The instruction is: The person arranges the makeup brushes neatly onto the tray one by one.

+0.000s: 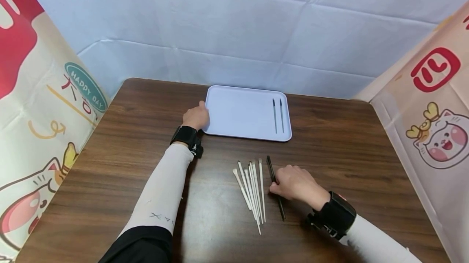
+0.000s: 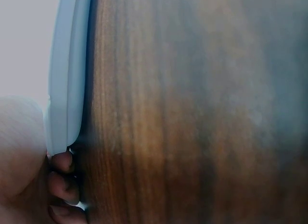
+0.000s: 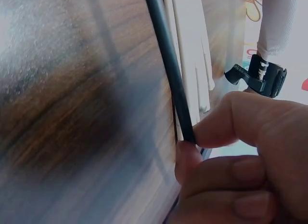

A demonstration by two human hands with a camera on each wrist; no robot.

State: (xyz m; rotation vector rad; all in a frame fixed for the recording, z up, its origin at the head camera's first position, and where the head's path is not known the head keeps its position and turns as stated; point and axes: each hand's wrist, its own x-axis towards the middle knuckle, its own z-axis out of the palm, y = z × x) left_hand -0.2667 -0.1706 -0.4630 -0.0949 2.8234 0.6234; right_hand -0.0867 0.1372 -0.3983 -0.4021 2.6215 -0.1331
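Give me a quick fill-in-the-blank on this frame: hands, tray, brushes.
1. The left hand holds the tray by its ____ edge.
2. The right hand pinches a ____ brush on the table.
3. ____ dark brushes lie in the tray.
4. The white brushes lie ____ the tray.

Missing words: left; black; Two; outside

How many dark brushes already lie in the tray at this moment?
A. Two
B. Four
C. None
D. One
A. In the head view two dark brushes lie side by side near the right end of the tray, while the right hand pinches a third dark brush on the table beside the white brushes.
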